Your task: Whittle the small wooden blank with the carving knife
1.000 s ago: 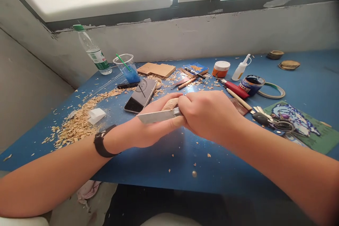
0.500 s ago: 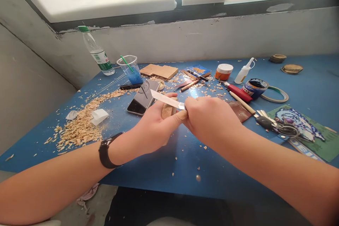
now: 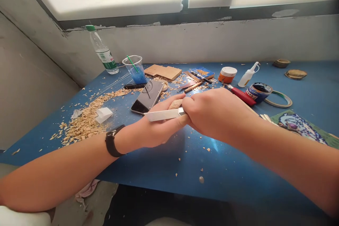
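Note:
My left hand point(image 3: 152, 129), with a black band at the wrist, is closed around a small light-brown piece of wood point(image 3: 175, 104). Most of that piece is hidden by my fingers and the blade. My right hand point(image 3: 215, 111) grips a utility knife point(image 3: 162, 115) whose handle is covered by the fingers. Its long pale blade points left and lies across the front of my left hand, near the wood. The left thumb reaches to the knife beside my right fist. Behind my left hand a smartphone point(image 3: 148, 96) lies on the blue table point(image 3: 159, 167).
Wood shavings point(image 3: 84, 122) are heaped at left around a folded white paper point(image 3: 103, 114). At the back stand a water bottle point(image 3: 106, 56), a cup of blue liquid point(image 3: 135, 70), flat boards point(image 3: 164, 71), an orange-white jar point(image 3: 227, 75) and a glue bottle point(image 3: 248, 75). A tape roll point(image 3: 279, 99) lies right.
The knife blade has swung down from an upward-left slant to nearly level, now passing in front of my left hand. My right hand has turned with it. The camera view has shifted slightly.

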A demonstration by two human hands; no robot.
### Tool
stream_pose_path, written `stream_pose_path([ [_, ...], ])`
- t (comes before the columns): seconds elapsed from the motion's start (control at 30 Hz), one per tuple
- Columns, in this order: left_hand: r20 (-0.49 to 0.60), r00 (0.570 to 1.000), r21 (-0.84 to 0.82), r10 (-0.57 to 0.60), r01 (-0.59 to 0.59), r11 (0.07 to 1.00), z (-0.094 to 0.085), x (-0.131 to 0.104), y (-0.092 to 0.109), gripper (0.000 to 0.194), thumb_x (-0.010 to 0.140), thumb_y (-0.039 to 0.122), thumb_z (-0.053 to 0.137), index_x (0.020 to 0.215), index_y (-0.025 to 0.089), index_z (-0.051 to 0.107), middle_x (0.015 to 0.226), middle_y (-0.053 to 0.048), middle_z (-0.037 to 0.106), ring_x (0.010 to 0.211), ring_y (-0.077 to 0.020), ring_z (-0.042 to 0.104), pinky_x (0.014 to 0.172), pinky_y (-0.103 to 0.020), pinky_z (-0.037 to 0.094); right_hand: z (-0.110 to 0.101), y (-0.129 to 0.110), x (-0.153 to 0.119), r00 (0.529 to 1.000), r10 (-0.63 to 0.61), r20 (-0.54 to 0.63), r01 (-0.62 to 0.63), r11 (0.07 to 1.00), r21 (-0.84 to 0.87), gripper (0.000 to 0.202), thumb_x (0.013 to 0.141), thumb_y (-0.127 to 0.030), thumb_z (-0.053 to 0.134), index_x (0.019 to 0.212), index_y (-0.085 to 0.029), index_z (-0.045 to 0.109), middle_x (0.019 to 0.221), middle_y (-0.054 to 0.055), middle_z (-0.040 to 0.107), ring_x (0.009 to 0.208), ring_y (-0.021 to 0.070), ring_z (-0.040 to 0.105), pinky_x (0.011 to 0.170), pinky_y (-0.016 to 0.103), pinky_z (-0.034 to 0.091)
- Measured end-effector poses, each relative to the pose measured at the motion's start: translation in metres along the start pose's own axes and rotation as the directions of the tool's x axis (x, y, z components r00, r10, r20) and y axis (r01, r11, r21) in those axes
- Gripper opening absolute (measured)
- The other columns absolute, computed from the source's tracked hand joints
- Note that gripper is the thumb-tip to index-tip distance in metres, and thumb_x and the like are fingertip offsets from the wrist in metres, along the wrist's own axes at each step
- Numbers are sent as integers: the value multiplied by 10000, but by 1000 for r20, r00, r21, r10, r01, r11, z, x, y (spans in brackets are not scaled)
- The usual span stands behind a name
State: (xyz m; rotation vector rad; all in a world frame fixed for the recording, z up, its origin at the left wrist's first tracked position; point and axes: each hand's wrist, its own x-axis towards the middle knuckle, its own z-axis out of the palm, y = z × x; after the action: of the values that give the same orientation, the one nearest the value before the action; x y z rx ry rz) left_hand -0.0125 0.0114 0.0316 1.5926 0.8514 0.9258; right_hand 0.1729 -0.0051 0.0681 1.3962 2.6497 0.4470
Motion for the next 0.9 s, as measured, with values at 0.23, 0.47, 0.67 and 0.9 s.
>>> stream_pose_path([
  [0.23,83,984,345,161,-179,921,8,-2,-14,254,1007,465,655,1025,213,671,1139,-108,697,1277,-329,614,1190,-507,471,-2,-9,2,980,153,127,-159,987,37,130,840,-79,616,822,-178,697,669,56,648,624,219,662,494,312,224],
  [0.47,-81,986,17,-144,146,989,13,-9,-26,676,928,615,745,1422,229,492,972,-72,722,1040,-313,728,960,-497,604,9,-12,-1,950,287,127,-304,941,146,138,958,-191,576,869,-189,682,707,78,665,633,215,657,510,297,235],
  [0.67,133,983,259,124,-155,953,1,-3,-17,429,966,548,701,1251,231,651,1132,-88,735,1268,-351,645,1207,-577,463,-1,-1,-5,997,19,79,-25,996,82,71,859,-137,678,869,-205,661,720,14,674,575,177,586,485,320,199],
  [0.9,227,953,448,200,-284,847,8,-5,-5,231,1022,370,553,837,233,531,780,-12,595,1034,-265,658,1333,-528,310,-1,-2,-6,998,19,68,-19,1000,-8,104,805,-102,683,791,-203,659,674,24,665,558,189,593,486,328,184],
])
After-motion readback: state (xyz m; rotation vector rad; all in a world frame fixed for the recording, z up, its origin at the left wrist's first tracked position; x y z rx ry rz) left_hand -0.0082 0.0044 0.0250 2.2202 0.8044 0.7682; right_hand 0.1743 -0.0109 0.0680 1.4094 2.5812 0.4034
